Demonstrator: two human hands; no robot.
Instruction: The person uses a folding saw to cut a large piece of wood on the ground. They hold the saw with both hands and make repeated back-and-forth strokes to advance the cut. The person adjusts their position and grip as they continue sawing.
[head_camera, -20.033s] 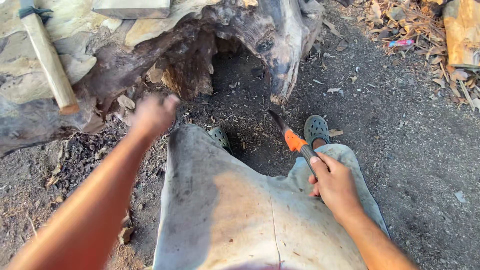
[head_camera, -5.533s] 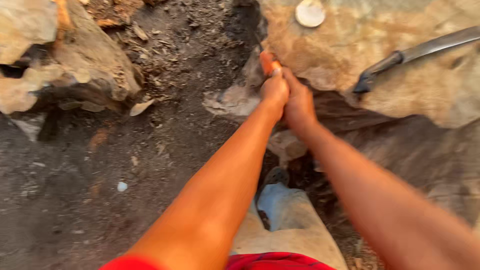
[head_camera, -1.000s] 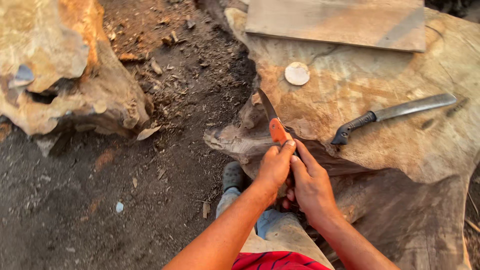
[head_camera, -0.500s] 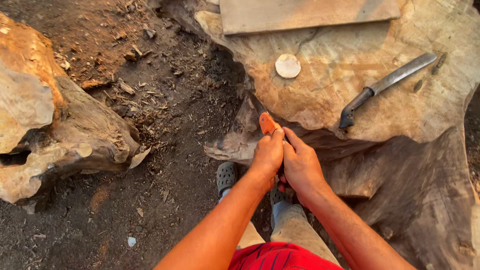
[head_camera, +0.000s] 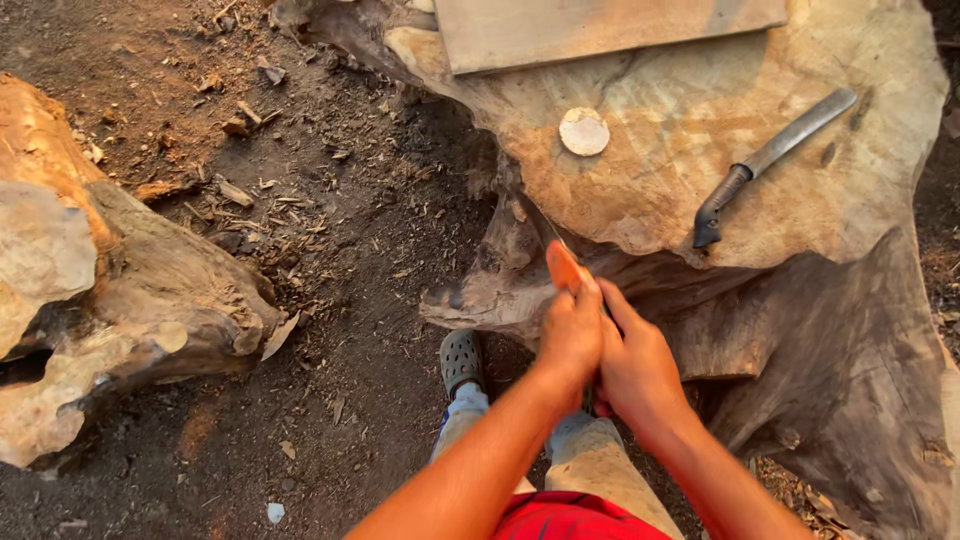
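Knife (head_camera: 562, 266) with an orange handle sits clamped between both hands, its dark blade angled up and away against the edge of a big pale tree stump (head_camera: 690, 170). The left hand (head_camera: 572, 335) wraps the handle with fingers closed tight; the right hand (head_camera: 632, 362) presses in just beside it, also clenched around the lower handle, so both form one grip. Beyond the grip, on the stump's flat top, lie a small round pale disc (head_camera: 584, 131), a long machete with a black handle (head_camera: 770, 165) off to the right, and a flat wooden board (head_camera: 600, 28) farther still. Below the grip a grey clog (head_camera: 462, 360) stands on dark, chip-strewn ground (head_camera: 340, 250); a second weathered stump (head_camera: 100, 290) lies well off to the left. The work appears to be at the cutting stage, blade set into the wood at the rim. A further stroke would call for steady two-handed pressure directed away from the legs.
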